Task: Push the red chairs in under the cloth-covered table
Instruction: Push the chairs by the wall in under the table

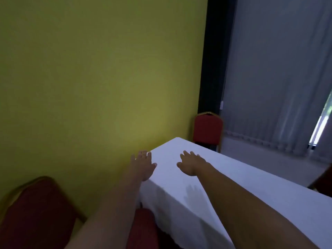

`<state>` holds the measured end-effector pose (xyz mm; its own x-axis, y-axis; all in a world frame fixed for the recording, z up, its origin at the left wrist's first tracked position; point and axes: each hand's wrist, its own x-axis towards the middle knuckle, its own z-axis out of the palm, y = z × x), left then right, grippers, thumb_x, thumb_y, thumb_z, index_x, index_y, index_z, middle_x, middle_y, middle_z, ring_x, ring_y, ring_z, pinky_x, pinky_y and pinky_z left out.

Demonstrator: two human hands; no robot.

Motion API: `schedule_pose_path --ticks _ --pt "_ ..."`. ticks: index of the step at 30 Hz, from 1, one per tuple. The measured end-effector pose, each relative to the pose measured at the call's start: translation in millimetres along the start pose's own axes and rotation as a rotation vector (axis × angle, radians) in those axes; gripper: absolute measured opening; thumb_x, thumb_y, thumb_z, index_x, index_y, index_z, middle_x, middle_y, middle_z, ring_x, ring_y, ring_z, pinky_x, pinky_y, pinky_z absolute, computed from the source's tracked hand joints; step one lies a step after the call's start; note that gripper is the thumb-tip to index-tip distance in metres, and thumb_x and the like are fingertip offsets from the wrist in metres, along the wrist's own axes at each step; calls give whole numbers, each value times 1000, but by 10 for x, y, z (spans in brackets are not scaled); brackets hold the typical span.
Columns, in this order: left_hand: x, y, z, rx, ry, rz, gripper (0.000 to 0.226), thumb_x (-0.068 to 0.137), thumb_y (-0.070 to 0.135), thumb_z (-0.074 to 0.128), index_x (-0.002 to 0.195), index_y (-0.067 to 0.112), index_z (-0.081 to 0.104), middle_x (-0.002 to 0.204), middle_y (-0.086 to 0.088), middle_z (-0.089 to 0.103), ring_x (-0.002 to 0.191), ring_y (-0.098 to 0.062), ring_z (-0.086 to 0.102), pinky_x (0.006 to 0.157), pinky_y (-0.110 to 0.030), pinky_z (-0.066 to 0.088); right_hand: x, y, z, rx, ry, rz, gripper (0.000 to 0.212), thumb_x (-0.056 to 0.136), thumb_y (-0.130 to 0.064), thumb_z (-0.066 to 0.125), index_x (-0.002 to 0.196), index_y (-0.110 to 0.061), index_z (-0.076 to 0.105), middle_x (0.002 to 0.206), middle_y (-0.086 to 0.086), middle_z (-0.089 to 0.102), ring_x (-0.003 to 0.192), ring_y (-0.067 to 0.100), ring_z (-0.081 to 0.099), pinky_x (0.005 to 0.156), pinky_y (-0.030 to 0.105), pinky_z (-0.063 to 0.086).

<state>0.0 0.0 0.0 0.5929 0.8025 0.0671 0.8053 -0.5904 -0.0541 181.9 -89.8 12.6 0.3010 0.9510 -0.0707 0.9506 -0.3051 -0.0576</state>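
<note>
A long table under a white cloth [251, 191] runs from the lower right toward the far corner. My left hand [142, 165] hovers with fingers spread over the table's near left edge, holding nothing. My right hand [191, 163] is stretched out above the cloth, fingers apart, casting a shadow on it. A red chair with a gold frame [208, 130] stands at the table's far end. Another red chair back [36, 212] is at the lower left, and a red seat [143, 229] shows beside the cloth's hanging edge under my left forearm.
A yellow-green wall [89, 78] stands close on the left. Grey vertical blinds [278, 78] cover a window on the right. A dark red chair part [323, 182] pokes in at the right edge beyond the table.
</note>
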Motion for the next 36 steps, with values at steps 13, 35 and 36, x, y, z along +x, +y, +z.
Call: schedule_pose_path --ticks 13,35,36 --pt "-621 -2053 411 45 -215 -277 63 101 45 17 150 7 4 158 -13 2 145 -29 5 116 -49 11 375 -1766 637 23 -126 -221 56 99 -32 29 148 -6 23 157 11 17 142 30 16 114 47 16" --pt "-1114 -5220 1233 238 -403 -399 61 95 8 27 150 9 1 158 -13 1 145 -26 7 115 -48 13 1094 -5237 1900 280 -428 -502 63 101 -47 24 148 -5 20 157 12 19 142 32 24 112 49 25" --pt "-1099 -5271 1259 273 -397 -354 64 94 6 29 150 10 -1 158 -13 -1 145 -26 6 115 -48 13 1081 -5386 1923 322 -434 -499 66 100 -50 24 149 -6 19 158 12 18 142 31 23 113 49 24"
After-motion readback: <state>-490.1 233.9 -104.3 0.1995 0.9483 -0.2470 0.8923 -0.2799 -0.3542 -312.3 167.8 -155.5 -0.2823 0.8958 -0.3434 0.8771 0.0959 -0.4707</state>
